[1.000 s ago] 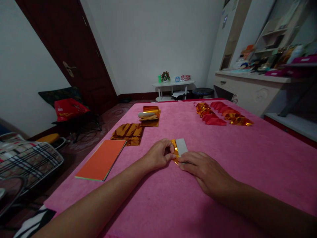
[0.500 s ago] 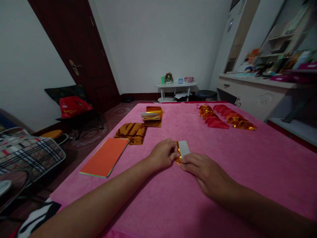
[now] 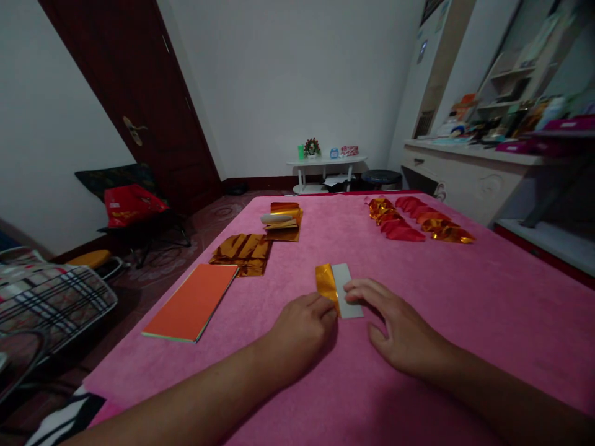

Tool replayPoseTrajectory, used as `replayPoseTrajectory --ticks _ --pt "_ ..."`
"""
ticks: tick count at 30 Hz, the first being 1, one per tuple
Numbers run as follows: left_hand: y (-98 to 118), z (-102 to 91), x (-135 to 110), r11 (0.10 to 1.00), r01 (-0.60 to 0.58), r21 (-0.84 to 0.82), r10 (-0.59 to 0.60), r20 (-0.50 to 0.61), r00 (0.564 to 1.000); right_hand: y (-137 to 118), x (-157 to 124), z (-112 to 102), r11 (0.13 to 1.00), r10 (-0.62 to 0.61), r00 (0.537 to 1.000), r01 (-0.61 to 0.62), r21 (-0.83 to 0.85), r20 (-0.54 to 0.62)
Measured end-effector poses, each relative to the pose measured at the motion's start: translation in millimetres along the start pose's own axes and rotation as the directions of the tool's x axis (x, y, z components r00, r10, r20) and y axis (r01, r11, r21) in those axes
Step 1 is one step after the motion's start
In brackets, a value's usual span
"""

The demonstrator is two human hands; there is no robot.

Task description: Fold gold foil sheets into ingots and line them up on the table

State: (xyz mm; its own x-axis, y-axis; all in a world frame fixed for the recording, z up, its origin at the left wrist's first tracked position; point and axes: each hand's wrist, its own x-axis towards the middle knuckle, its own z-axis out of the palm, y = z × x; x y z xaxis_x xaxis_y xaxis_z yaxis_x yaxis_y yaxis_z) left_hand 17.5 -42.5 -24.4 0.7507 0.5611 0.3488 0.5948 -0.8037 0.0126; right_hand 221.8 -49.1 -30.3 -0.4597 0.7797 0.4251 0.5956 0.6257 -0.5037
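Note:
A small sheet of gold foil paper (image 3: 335,287), partly folded so its white back shows, lies on the pink tablecloth (image 3: 465,297) in front of me. My left hand (image 3: 300,331) is curled, with its fingertips pressing the near left edge of the gold flap. My right hand (image 3: 400,331) rests beside it, fingers spread, the forefinger touching the white part of the sheet.
A stack of orange paper (image 3: 193,300) lies at the left. Beyond it sit gold foil sheets (image 3: 242,251) and a further gold pile with a white tube (image 3: 281,222). Folded red and gold pieces (image 3: 418,224) line the far right. A chair with a red bag (image 3: 132,204) stands by the door.
Both hands have drawn back toward me. The gold flap, earlier mostly covered by my fingers, now lies in view, folded over the white side. My right hand has opened out.

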Motion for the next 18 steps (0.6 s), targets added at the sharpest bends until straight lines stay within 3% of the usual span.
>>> replayPoseTrajectory --ticks 12,18 --pt "1 0.1 -4 0.998 0.028 -0.060 -0.028 0.001 1.000 10 10 -2 0.994 0.060 0.997 -0.056 0.096 -0.044" --pt "0 2.9 -5 0.998 0.015 -0.055 -0.015 0.003 1.000 10 14 -5 0.984 0.096 0.995 -0.094 0.151 -0.005"
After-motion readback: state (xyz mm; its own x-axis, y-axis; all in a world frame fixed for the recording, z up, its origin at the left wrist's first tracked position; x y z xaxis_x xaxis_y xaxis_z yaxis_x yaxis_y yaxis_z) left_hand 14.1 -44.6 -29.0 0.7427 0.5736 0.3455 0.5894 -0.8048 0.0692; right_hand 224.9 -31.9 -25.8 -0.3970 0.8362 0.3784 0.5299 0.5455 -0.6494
